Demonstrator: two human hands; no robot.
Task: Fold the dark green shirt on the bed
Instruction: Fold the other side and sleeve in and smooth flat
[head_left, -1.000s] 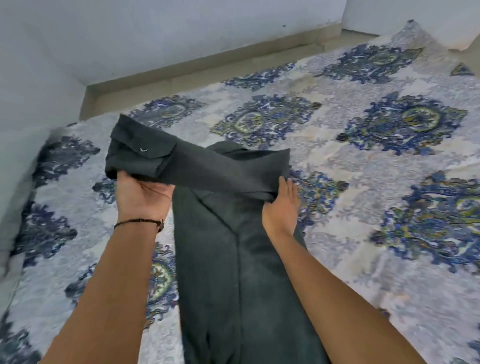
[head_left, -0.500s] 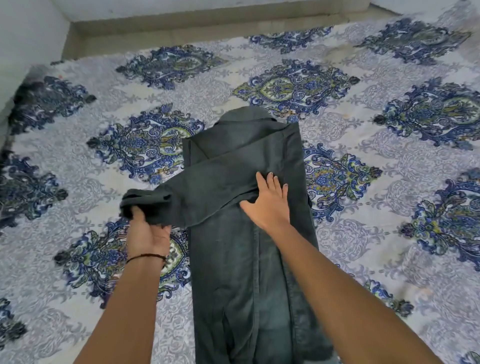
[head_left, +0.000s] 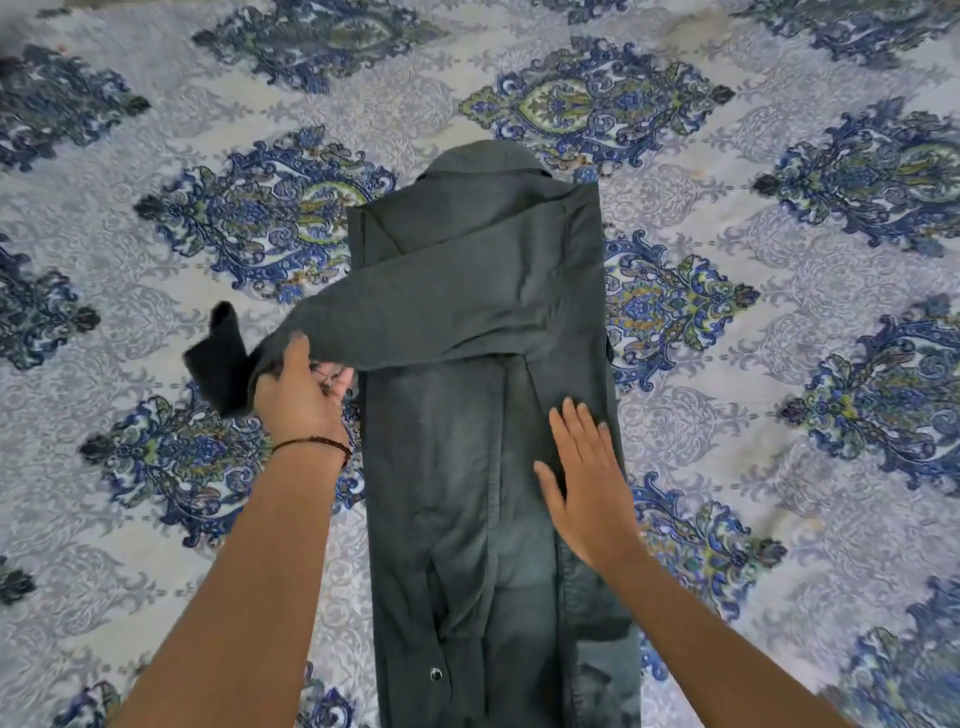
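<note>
Our left hand (head_left: 301, 397) grips the sleeve (head_left: 426, 312) near its cuff (head_left: 218, 358), fingers curled round the cloth. Our right hand (head_left: 587, 478) is spread flat, fingers straight, on the right side of the shirt (head_left: 457, 519); blur hides whether it presses or only skims. The shirt lies lengthwise in the middle of the bed (head_left: 779, 395), collar away from us, sides turned in to a narrow strip. The sleeve crosses the chest and overhangs the left edge. To do this step well, we judge, we should pin the body with the flat hand, turn the sleeve back at that edge and lay it straight down the strip.
</note>
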